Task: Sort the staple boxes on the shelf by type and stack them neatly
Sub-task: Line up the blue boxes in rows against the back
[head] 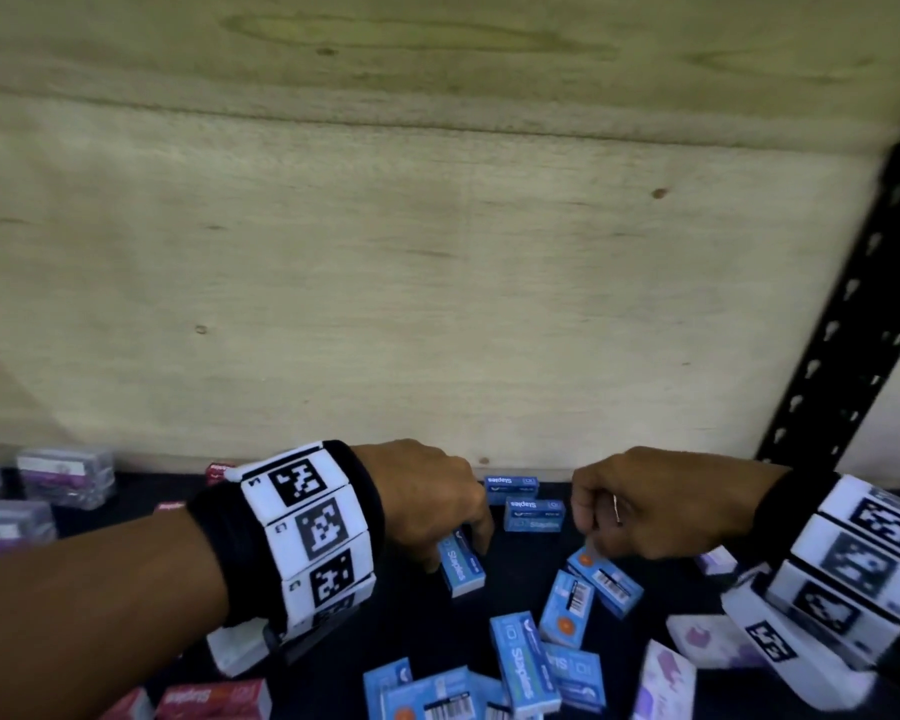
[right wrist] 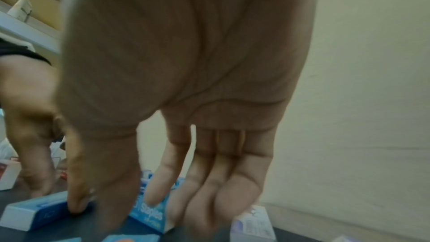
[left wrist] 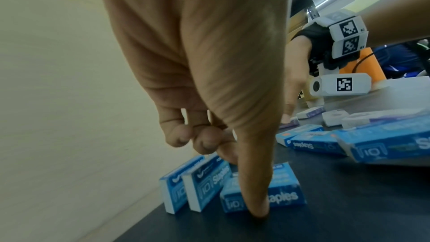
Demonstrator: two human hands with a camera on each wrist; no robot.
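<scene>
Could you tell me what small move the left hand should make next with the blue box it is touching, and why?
Probably slide that blue box back to the two blue boxes by the back board. The left hand already has its thumb and a finger on either side of it, it lies at an angle close in front of them, and they are the same type.

The small blue cardboard staple boxes (left wrist: pixel 263 194) bear the word "Staples" beside what appears to be a "10" mark.

Counted from the head view: about ten blue staple boxes (head: pixel 533 514), four purple-and-white boxes (head: pixel 663 680), three red boxes (head: pixel 214 699), several clear-wrapped purple packs (head: pixel 66 478).
</scene>
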